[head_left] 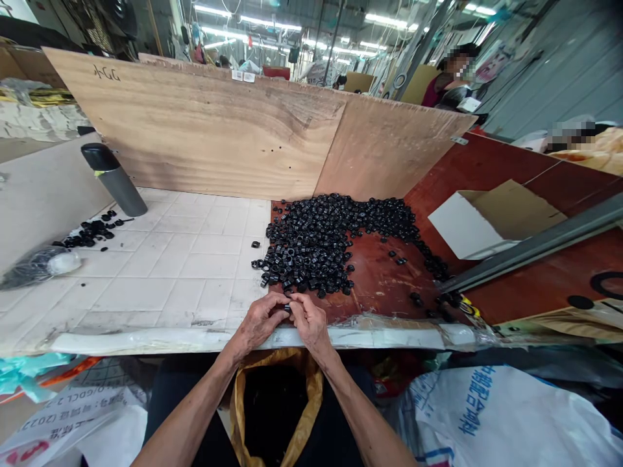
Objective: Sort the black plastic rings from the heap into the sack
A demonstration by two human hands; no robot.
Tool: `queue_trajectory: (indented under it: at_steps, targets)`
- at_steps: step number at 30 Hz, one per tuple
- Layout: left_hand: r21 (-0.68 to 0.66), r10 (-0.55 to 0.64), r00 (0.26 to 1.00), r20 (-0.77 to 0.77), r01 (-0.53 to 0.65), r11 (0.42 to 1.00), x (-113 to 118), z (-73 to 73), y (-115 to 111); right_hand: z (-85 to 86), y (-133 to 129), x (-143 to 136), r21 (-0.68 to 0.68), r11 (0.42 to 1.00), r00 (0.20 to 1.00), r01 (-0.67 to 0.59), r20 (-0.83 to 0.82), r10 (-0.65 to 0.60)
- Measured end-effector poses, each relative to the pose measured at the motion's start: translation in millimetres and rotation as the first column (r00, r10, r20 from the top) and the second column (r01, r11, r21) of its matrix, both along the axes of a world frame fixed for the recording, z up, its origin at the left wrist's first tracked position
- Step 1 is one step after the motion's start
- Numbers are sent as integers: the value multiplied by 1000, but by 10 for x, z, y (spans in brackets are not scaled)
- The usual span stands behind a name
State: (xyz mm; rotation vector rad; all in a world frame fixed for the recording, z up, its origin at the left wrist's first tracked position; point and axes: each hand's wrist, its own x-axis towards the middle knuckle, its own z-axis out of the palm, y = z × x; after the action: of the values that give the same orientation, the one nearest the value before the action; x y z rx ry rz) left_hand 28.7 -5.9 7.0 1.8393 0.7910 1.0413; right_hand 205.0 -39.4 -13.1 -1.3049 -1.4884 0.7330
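Observation:
My left hand [263, 318] and my right hand [309, 319] meet at the table's front edge. Their fingertips pinch a small black ring-shaped part [287, 307], mostly hidden by the fingers. Just beyond them spreads a large heap of similar small black parts [311, 253], lying partly on the red-brown board [374, 272] and reaching the white tabletop. Below my hands, between my legs, an open yellow-brown sack [237, 415] stands with a dark inside; its contents cannot be made out.
Wooden panels [219, 130] wall off the back. At left are a grey bottle [121, 185], scattered black pieces [92, 232] and a filled plastic bag [39, 266]. An open carton [467, 227] sits at right behind a metal bar [525, 250]. Another person [452, 78] is beyond the panels.

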Motion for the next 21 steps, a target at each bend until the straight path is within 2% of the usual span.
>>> queue_trajectory:
  at_steps: [4, 10, 16, 21]
  targets:
    - [-80, 37, 999, 17, -36, 996, 3, -38, 3, 37, -35, 11, 4, 998, 998, -68, 8, 68]
    - [-85, 70, 997, 31, -67, 994, 5, -66, 9, 106, -45, -27, 154, 986, 975, 58, 202, -89]
    - [-118, 91, 995, 37, -86, 989, 15, -42, -6, 166, -72, -2, 135, 991, 985, 18, 169, -41]
    - [-130, 53, 997, 52, -46, 990, 5, -44, -9, 157, -66, 18, 120, 993, 996, -1, 88, -9]
